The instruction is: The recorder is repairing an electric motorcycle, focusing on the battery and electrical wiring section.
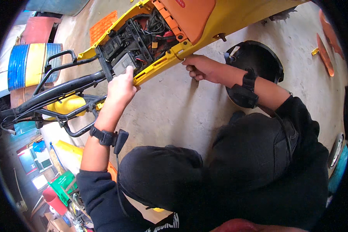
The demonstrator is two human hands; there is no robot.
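One bare hand, the left hand [121, 87], is covering the front lower corner of an open compartment in a yellow body [243, 21]. Its thumb is pointing upward, the tip overlapping the edge of a gray box [124, 63], while its fingers are curling beneath, mostly out of sight; whether they are clamping the rim, I cannot tell. The right hand [200, 68] is reaching to the same lower edge farther along, its fingers bending in toward the palm and its foremost fingertips lying at or just beside the yellow rim; whether they are pinching anything, I cannot tell. Between the two hands, the rim is slanting up to the right, and the compartment is showing black housings and bundled wires [157, 26]. An orange panel [193, 15] is covering the body just past the compartment. A black tubular frame [62, 92] is extending from the compartment's left end. Black straps [249, 80] are circling both forearms, and a rounded black object [261, 58] is sitting behind the right forearm on the pale floor [162, 116].
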